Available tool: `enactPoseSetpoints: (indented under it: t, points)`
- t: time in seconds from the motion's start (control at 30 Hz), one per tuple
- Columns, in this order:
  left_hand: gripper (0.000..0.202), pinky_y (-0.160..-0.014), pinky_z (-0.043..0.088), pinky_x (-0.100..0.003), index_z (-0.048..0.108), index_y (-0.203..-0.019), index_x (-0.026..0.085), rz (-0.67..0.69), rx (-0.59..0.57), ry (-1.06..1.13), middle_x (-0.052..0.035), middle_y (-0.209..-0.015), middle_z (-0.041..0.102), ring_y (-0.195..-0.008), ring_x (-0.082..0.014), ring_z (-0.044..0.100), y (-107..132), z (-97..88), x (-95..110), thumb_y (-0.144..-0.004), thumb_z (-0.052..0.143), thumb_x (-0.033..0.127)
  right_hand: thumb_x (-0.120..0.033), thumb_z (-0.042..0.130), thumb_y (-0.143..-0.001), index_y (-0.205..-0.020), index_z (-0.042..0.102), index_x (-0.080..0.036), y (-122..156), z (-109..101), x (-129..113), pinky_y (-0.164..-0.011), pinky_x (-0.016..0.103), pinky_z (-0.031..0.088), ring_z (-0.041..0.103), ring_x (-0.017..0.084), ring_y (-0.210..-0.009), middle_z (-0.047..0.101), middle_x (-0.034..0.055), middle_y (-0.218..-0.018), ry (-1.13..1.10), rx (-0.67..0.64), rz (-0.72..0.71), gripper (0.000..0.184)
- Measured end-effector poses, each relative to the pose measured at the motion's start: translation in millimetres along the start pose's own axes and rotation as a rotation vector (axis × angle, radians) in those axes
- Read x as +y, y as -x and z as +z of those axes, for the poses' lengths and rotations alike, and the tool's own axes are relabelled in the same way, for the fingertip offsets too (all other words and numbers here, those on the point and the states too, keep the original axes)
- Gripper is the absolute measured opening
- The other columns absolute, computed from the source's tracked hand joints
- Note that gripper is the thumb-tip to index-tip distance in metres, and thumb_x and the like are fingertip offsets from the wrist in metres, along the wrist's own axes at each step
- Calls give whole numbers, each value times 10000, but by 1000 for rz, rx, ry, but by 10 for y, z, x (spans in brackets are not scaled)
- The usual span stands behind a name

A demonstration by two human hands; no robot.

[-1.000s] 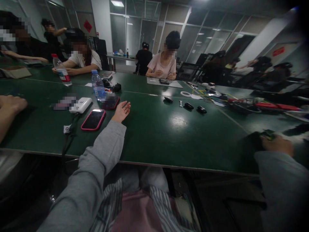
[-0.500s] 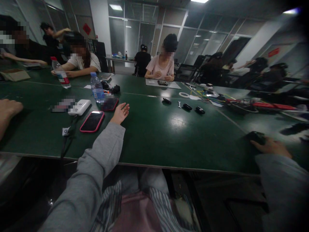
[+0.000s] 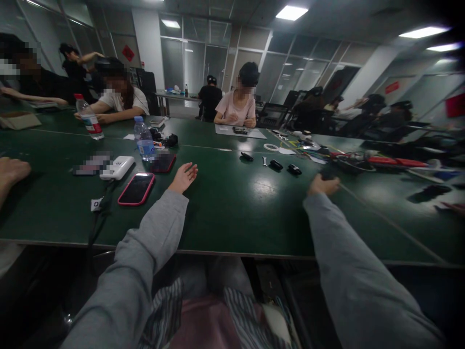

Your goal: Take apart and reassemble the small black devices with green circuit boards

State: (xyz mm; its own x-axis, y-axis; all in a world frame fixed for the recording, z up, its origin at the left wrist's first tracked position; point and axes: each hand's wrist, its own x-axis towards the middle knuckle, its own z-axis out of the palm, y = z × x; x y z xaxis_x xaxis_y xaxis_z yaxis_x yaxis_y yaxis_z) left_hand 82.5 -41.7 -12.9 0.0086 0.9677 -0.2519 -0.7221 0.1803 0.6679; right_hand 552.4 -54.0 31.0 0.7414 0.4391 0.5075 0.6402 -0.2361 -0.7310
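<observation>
My left hand (image 3: pixel 184 177) rests on the green table (image 3: pixel 232 213), palm turned up and fingers loosely apart, with nothing in it. Just left of it lie a phone with a pink-red edge (image 3: pixel 137 189) and a dark red-edged phone (image 3: pixel 163 163). On the right, my right hand (image 3: pixel 324 185) grips a small dark object (image 3: pixel 328 173); its kind is blurred. Near that hand sit several small black rounded items, among them one on the right (image 3: pixel 294 169) and one in the middle (image 3: pixel 276 165). Beside them is a small silver wrench (image 3: pixel 264 161).
A water bottle (image 3: pixel 144 140) and a white power bank with a cable (image 3: pixel 117 167) stand at the left. Cables and red-handled tools (image 3: pixel 394 162) spread over the right side. Across the table a person (image 3: pixel 238 106) works at a white mat (image 3: pixel 257 133). Another person's hand (image 3: pixel 14 172) lies far left.
My right hand, with the dark object, has moved left and farther from me, towards the small black items. My left hand has stayed nearly still. The view has tilted slightly up.
</observation>
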Motion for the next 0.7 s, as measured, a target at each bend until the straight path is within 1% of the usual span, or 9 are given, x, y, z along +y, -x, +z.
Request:
enactPoseSetpoints:
  t: [0.03, 0.1, 0.17, 0.27, 0.33, 0.43, 0.5, 0.6, 0.7]
  points:
    - [130, -746, 511, -262, 622, -1005, 224, -1, -13, -18, -52, -945, 711, -811, -146, 684, -6, 7, -26, -878, 606, 249, -219, 479, -861, -1359, 419, 48, 211, 252, -166, -979, 468, 398, 497, 282, -1090, 490, 312, -1192, -18, -38, 29, 568]
    - [146, -794, 514, -293, 628, -1012, 225, -5, -52, -68, -80, -995, 712, -878, -178, 691, -17, 26, -73, -882, 629, 294, -265, 558, -855, -1419, 419, -28, 752, 709, -518, -1026, 410, 408, 507, 258, -1134, 521, 229, -1223, -74, -123, 1, 628]
    - [206, -825, 510, -322, 635, -1018, 226, -18, -86, -124, -103, -1053, 706, -940, -211, 690, -17, 57, -113, -864, 676, 356, -299, 567, -879, -1490, 367, -67, 1396, 1022, -880, -1074, 427, 390, 486, 262, -1199, 505, 202, -1274, -243, -288, -151, 684]
    - [237, -800, 506, -322, 651, -1001, 222, -24, -100, -173, -88, -1024, 708, -896, -212, 695, 5, 127, -166, -812, 746, 329, -335, 580, -886, -1495, 398, -131, 2260, 1153, -1331, -1068, 466, 410, 485, 278, -1197, 509, 167, -1262, -399, -510, -409, 668]
    - [174, -766, 508, -285, 664, -954, 195, 11, -125, -157, -58, -927, 713, -807, -174, 688, 21, 167, -198, -798, 741, 203, -321, 579, -885, -1502, 394, -165, 2613, 1093, -1503, -1070, 486, 416, 474, 289, -1213, 506, 154, -1277, -447, -637, -615, 663]
    - [61, -756, 525, -249, 672, -906, 155, 49, -127, -67, -38, -817, 714, -746, -144, 683, 18, 178, -227, -848, 666, 172, -322, 585, -886, -1517, 361, -173, 2793, 979, -1570, -1098, 517, 398, 451, 307, -1252, 502, 152, -1311, -467, -773, -855, 686]
    - [117, -759, 541, -258, 678, -922, 140, 15, -108, -38, -44, -789, 717, -728, -149, 692, 1, 156, -231, -881, 651, 246, -390, 609, -888, -1513, 345, -144, 2780, 948, -1544, -1113, 513, 392, 451, 307, -1261, 499, 165, -1316, -504, -793, -894, 721]
    - [192, -746, 557, -265, 680, -913, 129, -28, -94, -51, -57, -761, 719, -698, -154, 700, -15, 130, -229, -889, 664, 318, -532, 597, -897, -1457, 385, -127, 2724, 959, -1483, -1094, 464, 422, 503, 269, -1200, 515, 168, -1256, -629, -784, -760, 723]
    - [251, -762, 573, -281, 679, -904, 133, -33, -129, -29, -64, -760, 725, -724, -168, 713, 19, 159, -219, -903, 646, 381, -628, 531, -911, -1307, 485, -150, 2702, 964, -1438, -1028, 399, 473, 556, 210, -1082, 546, 132, -1154, -751, -803, -475, 623]
